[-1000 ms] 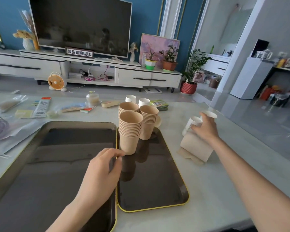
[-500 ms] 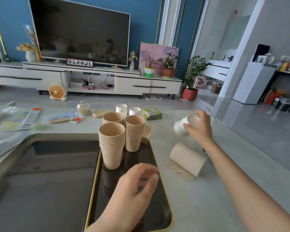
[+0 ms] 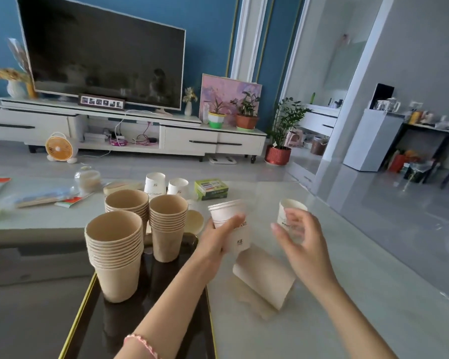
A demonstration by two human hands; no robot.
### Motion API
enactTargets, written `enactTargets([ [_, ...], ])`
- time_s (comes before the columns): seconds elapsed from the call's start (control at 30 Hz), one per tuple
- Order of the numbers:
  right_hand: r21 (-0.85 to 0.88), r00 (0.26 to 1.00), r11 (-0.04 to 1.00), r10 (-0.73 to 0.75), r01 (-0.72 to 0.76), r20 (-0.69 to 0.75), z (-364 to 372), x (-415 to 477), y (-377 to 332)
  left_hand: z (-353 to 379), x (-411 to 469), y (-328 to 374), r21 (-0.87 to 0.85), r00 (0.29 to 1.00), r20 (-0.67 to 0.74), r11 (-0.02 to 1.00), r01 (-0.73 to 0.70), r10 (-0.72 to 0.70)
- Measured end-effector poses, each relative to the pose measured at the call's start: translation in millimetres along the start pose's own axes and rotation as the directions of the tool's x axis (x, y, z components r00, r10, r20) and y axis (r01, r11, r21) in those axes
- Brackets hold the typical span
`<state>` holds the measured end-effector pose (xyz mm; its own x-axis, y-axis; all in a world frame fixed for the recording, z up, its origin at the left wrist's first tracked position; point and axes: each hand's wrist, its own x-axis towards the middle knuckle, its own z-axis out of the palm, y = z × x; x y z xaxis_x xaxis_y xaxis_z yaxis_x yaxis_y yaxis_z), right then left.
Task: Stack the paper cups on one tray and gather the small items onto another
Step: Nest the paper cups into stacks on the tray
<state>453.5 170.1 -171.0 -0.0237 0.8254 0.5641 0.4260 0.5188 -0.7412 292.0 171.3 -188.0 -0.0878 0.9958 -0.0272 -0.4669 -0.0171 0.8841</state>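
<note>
— What takes up the most room?

— The pale table (image 3: pixel 373 294). Two trays lie side by side on it: a larger dark tray (image 3: pixel 29 301) at the left and a yellow-rimmed tray (image 3: pixel 130 330) just beside it.

— Where are the brown cups?

— They stand upright in three stacks, close together, at the far end of the yellow-rimmed tray. There is a front stack (image 3: pixel 114 255), a back stack (image 3: pixel 127 203) and a right stack (image 3: pixel 168 226).

— And the hands?

— The left hand (image 3: pixel 215 239) grips a stack of white cups (image 3: pixel 231 224) and holds it tilted in the air just right of that tray. Its forearm crosses the tray's right side. The right hand (image 3: pixel 301 244) is loosely spread and holds nothing. A single white cup (image 3: pixel 290 211) stands on the table just behind its fingers; I cannot tell whether they touch it.

— Anything in the way?

— A brown paper sleeve (image 3: pixel 265 278) lies on its side on the table, below and between the hands. A round tan disc (image 3: pixel 195 220) lies between the right stack and the left hand.

— Farther back?

— Two far white cups (image 3: pixel 154 185) stand behind the brown stacks, with a green box (image 3: pixel 211 189) just beside them. A clear jar (image 3: pixel 87 177) and some flat packets (image 3: pixel 42 198) are at the left. All of these sit on the table beyond the trays.
</note>
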Motion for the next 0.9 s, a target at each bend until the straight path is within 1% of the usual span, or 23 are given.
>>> enactTargets([
  [0.03, -0.051, 0.997, 0.997, 0.054, -0.056, -0.055, -1.9, 18.3, 9.1, -0.3, 4.9, -4.6, 0.084, 0.995, -0.087, 0.996, -0.041, 0.048],
  [0.07, -0.129, 0.991, 0.985, 0.107, -0.117, -0.079, -2.3, 37.6, 17.4, 0.2, 8.0, -9.3, 0.158, 0.982, -0.161, 0.985, -0.076, 0.102],
  [0.1, -0.229, 0.985, 0.960, 0.149, -0.164, -0.081, -2.3, 56.2, 26.0, 0.6, 9.0, -12.2, 0.230, 0.966, -0.203, 0.967, -0.114, 0.162],
  [0.13, -0.356, 0.982, 0.916, 0.179, -0.188, -0.057, -1.6, 73.8, 37.2, 1.7, 9.7, -14.8, 0.287, 0.954, -0.208, 0.946, -0.153, 0.217],
  [0.17, -0.489, 0.977, 0.850, 0.213, -0.195, -0.020, -1.2, 87.9, 48.1, 2.3, 8.6, -17.1, 0.320, 0.944, -0.205, 0.929, -0.184, 0.258],
  [0.2, -0.614, 0.966, 0.767, 0.257, -0.187, 0.027, 0.2, 101.5, 60.2, 0.8, 11.1, -20.7, 0.330, 0.934, -0.207, 0.920, -0.214, 0.291],
  [0.23, -0.701, 0.945, 0.688, 0.322, -0.189, 0.061, 0.4, 109.9, 70.5, -0.7, 11.7, -23.8, 0.332, 0.928, -0.212, 0.916, -0.226, 0.306],
  [0.3, -0.791, 0.897, 0.584, 0.428, -0.180, 0.111, 5.7, 120.7, 84.2, -5.7, 16.6, -28.8, 0.318, 0.921, -0.238, 0.921, -0.226, 0.309],
  [0.33, -0.818, 0.892, 0.554, 0.433, -0.152, 0.127, 6.9, 121.4, 87.7, -6.3, 18.3, -31.2, 0.321, 0.918, -0.242, 0.919, -0.229, 0.313],
  [0.37, -0.830, 0.903, 0.544, 0.409, -0.122, 0.135, 10.4, 121.7, 89.2, -7.5, 19.4, -33.0, 0.336, 0.915, -0.241, 0.912, -0.234, 0.324],
  [0.4, -0.814, 0.929, 0.570, 0.348, -0.107, 0.121, 13.4, 122.8, 87.1, -7.6, 20.6, -34.4, 0.367, 0.913, -0.234, 0.900, -0.235, 0.333],
  [0.43, -0.757, 0.960, 0.644, 0.267, -0.115, 0.082, 14.8, 122.5, 77.5, -6.6, 20.6, -34.9, 0.399, 0.914, -0.220, 0.887, -0.235, 0.341],
  [0.47, -0.649, 0.984, 0.753, 0.175, -0.112, 0.034, 14.9, 121.3, 62.9, -5.3, 20.7, -35.6, 0.421, 0.916, -0.211, 0.877, -0.230, 0.341],
  [0.5, -0.497, 0.995, 0.864, 0.098, -0.078, 0.014, 16.7, 121.3, 46.8, -6.0, 21.9, -36.4, 0.433, 0.917, -0.212, 0.874, -0.222, 0.338],
  [0.53, -0.336, 0.999, 0.942, 0.025, -0.011, 0.036, 17.9, 117.8, 28.0, -6.6, 22.7, -37.0, 0.436, 0.918, -0.217, 0.875, -0.212, 0.331],
  [0.57, -0.229, 0.996, 0.971, -0.046, 0.064, 0.082, 18.2, 112.3, 8.3, -5.9, 23.0, -36.0, 0.426, 0.919, -0.225, 0.881, -0.206, 0.324],
  [0.6, -0.186, 0.982, 0.973, -0.107, 0.135, 0.155, 20.3, 105.3, -8.0, -7.7, 23.4, -36.1, 0.412, 0.921, -0.234, 0.890, -0.196, 0.311],
  [0.63, -0.193, 0.957, 0.960, -0.150, 0.201, 0.249, 22.6, 100.0, -20.0, -8.4, 23.9, -35.8, 0.399, 0.922, -0.235, 0.896, -0.195, 0.306],
  [0.7, -0.316, 0.875, 0.895, -0.144, 0.315, 0.462, 29.9, 90.8, -31.4, -8.4, 22.0, -36.2, 0.398, 0.927, -0.211, 0.893, -0.209, 0.311],
  [0.77, -0.424, 0.773, 0.816, -0.042, 0.392, 0.633, 41.1, 84.5, -34.9, -7.6, 19.3, -36.0, 0.407, 0.928, -0.194, 0.887, -0.218, 0.317],
  [0.83, -0.507, 0.675, 0.730, 0.085, 0.458, 0.733, 53.4, 75.8, -36.6, -6.9, 18.5, -37.4, 0.389, 0.932, -0.205, 0.899, -0.202, 0.298],
  [0.87, -0.512, 0.634, 0.727, 0.137, 0.457, 0.761, 58.9, 71.0, -37.3, -6.8, 18.3, -37.5, 0.376, 0.934, -0.212, 0.906, -0.194, 0.288],
  [0.9, -0.503, 0.606, 0.753, 0.175, 0.425, 0.776, 62.6, 68.4, -37.6, -6.6, 18.2, -37.7, 0.365, 0.933, -0.221, 0.911, -0.191, 0.284],
])
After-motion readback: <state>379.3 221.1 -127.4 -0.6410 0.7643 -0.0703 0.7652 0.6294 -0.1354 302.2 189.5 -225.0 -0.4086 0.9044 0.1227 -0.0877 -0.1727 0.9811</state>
